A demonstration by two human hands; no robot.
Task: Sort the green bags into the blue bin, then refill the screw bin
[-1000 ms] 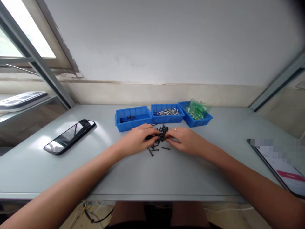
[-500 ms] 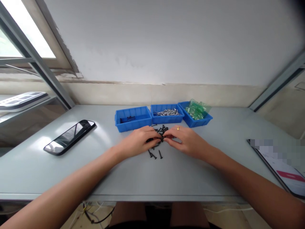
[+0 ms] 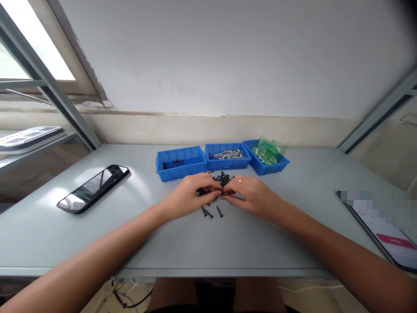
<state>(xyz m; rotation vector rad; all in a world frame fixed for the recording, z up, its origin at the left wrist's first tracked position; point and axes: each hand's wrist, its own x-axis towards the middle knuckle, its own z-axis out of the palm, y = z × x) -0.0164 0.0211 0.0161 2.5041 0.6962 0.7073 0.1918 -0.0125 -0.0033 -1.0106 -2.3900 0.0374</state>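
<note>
Black screws (image 3: 223,177) lie in a loose pile on the grey table, in front of the blue bins. My left hand (image 3: 193,194) is curled at the pile's left side, with black screws showing between its thumb and fingers. From the right, my right hand (image 3: 249,193), with a ring on one finger, meets it. Its thumb and fingertips are pinched close to the left fingertips; what they grip is too small to make out. Several single screws (image 3: 220,211) lie nearer to me, below the hands.
A blue bin (image 3: 181,171) at the left holds a few black screws. The middle bin (image 3: 227,164) contains silver nails or screws, the right bin (image 3: 272,168) green plastic bags. A black phone (image 3: 94,189) lies left, a lit tablet or phone (image 3: 374,226) right.
Both hands stay at the pile, their fingertips shifting slightly lower. More dark screws show inside the left hand's grip, and the screws just below the hands are more covered.
</note>
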